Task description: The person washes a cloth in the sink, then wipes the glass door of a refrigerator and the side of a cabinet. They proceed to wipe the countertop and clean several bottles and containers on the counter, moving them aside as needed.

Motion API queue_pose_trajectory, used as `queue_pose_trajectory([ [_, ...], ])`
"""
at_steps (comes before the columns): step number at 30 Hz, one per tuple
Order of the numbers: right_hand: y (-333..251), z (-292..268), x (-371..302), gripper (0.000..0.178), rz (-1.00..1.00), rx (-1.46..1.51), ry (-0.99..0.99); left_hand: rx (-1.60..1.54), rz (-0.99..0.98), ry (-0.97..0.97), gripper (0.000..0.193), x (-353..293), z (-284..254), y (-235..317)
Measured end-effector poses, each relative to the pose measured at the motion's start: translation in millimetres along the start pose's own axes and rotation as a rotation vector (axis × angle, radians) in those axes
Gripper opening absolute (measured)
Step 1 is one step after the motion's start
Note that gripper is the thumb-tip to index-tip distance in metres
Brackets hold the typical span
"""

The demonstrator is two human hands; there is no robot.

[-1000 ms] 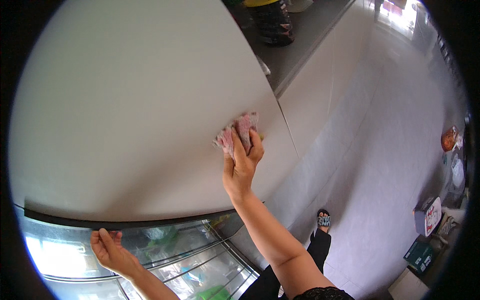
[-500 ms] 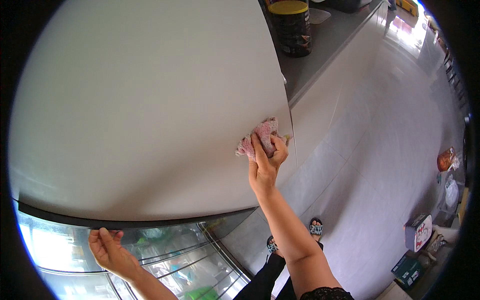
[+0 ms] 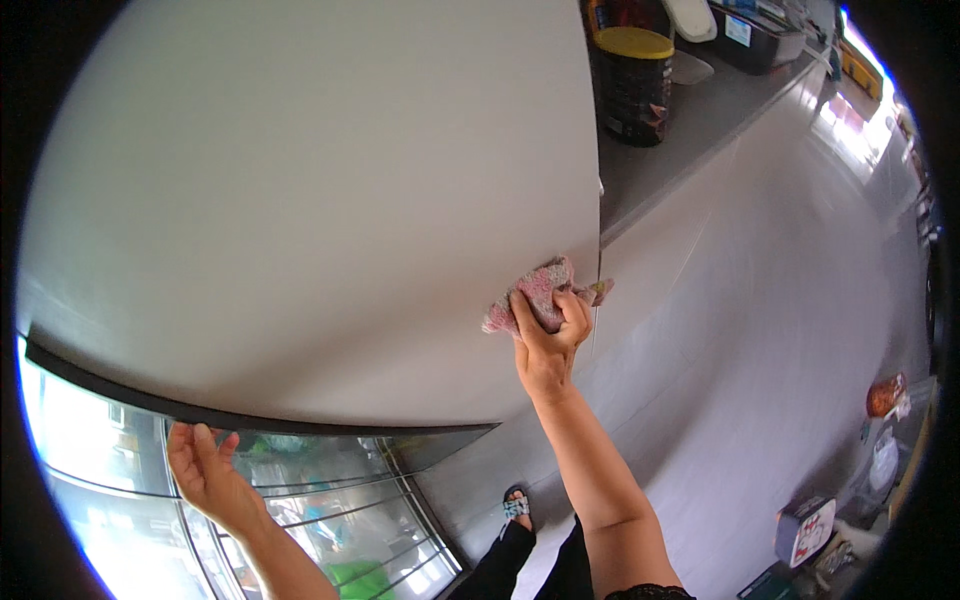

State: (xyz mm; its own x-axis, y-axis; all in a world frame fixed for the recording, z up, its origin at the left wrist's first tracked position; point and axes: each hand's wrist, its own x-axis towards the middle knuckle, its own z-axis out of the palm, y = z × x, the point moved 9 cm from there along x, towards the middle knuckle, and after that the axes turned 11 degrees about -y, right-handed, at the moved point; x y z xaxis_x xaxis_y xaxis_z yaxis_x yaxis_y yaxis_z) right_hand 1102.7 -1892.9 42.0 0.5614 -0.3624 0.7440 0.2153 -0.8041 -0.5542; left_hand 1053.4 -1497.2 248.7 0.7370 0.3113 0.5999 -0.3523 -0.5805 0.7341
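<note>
Clamping a pink and grey cloth (image 3: 542,298) in the grip of the right hand (image 3: 547,352), closing thumb and fingers around the bunched fabric. Holding it against a broad pale panel (image 3: 300,210), close to the panel's right edge, and letting one corner poke out to the right of the fingers. Reaching with the left hand (image 3: 208,478) to the dark strip (image 3: 250,423) along the panel's lower edge, curling the fingertips up at it; not showing whether pinching or only touching, so being unable to tell how that grip stands. Seeing glass shelving (image 3: 100,482) below the strip, holding something bright green (image 3: 362,580). Seeing at upper right a dark canister (image 3: 635,95) with a yellow lid on a grey counter (image 3: 655,185), near a black box (image 3: 758,45). Standing on a pale grey floor (image 3: 770,350) in a patterned sandal (image 3: 516,503); viewing a white plastic bag (image 3: 884,460) toward the right rim.
</note>
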Motion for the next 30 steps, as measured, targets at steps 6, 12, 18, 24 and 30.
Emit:
queue_pose_trajectory([
  [6,0.7,-0.3,5.5,0.034,-0.05,-0.075,-0.016,0.016,-0.121,-0.069,0.031,-37.4,19.4,-13.6],
  [12,5.8,5.5,0.9,0.033,-0.128,-0.066,-0.048,0.035,-0.236,0.015,0.04,-72.7,31.5,-6.7],
  [18,5.1,3.7,5.4,0.031,-0.179,-0.057,-0.031,-0.107,-0.367,-0.188,0.045,-135.5,52.5,-55.5],
  [24,-7.0,-0.8,13.8,0.036,-0.208,-0.052,-0.042,-0.265,-0.75,-0.348,0.045,-244.3,88.0,-116.9],
  [30,9.2,4.6,-5.1,0.042,-0.191,-0.121,-0.13,-0.249,-0.861,-0.456,0.049,-318.7,100.5,-141.0],
])
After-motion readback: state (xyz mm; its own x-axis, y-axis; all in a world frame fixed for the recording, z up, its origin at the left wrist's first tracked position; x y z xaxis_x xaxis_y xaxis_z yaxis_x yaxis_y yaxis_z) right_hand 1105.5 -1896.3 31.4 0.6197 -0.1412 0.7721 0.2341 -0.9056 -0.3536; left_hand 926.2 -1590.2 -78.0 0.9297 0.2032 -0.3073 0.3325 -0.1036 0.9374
